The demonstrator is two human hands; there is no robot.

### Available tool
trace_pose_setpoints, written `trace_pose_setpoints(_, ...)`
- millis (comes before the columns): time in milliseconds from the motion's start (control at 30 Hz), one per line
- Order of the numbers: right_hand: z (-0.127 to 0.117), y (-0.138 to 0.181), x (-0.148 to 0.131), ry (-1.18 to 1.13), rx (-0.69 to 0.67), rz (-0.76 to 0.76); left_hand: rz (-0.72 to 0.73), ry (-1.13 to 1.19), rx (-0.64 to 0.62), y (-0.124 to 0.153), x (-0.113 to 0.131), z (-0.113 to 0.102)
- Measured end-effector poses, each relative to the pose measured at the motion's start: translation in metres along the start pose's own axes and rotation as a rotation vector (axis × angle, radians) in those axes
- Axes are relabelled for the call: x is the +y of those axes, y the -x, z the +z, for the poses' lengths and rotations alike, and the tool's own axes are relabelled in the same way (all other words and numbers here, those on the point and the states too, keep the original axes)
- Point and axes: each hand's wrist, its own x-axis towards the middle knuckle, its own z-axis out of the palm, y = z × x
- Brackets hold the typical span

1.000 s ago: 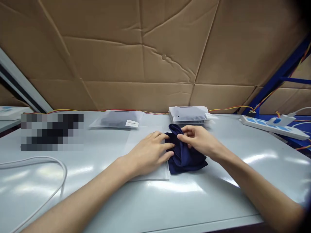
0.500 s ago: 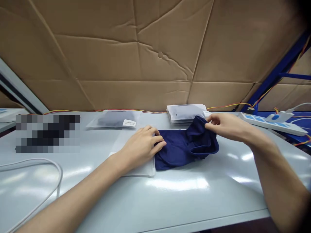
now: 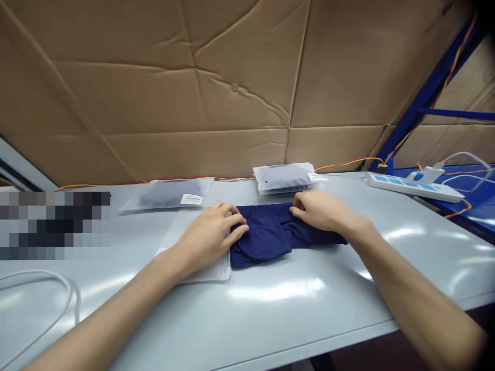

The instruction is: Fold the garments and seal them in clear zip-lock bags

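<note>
The right hand [image 3: 319, 210] is resting further left than earlier in the head view, the dark blue cloth [image 3: 265, 237] lying flatter on the desk [image 3: 294, 319]; that curled grip is meeting the far edge, pinching or not I cannot tell. The left hand [image 3: 211, 232], loosely spread, is seemingly steadying cloth and translucent bag [image 3: 212, 273]

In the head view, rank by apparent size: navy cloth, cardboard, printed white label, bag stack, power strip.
1. Cardboard
2. Navy cloth
3. Bag stack and power strip: too alike to rank
4. Printed white label
</note>
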Motion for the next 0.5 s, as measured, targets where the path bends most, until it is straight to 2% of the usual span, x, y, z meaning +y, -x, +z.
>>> trace_pose_setpoints(133,0.008,-0.004,-0.001,0.078,0.01,-0.045,0.028,-0.035,0.06,0.003,0.01,-0.001)
trace_pose_setpoints(267,0.008,-0.003,0.001,0.038,0.004,-0.053,0.125,-0.071,0.108,0.002,0.038,0.001)
trace_pose_setpoints(400,0.007,-0.001,0.005,-0.006,0.001,-0.055,0.186,-0.117,0.064,-0.008,0.07,0.013)
trace_pose_setpoints(500,0.007,-0.002,0.006,-0.028,-0.004,-0.059,0.169,-0.201,0.026,-0.017,0.083,0.024)
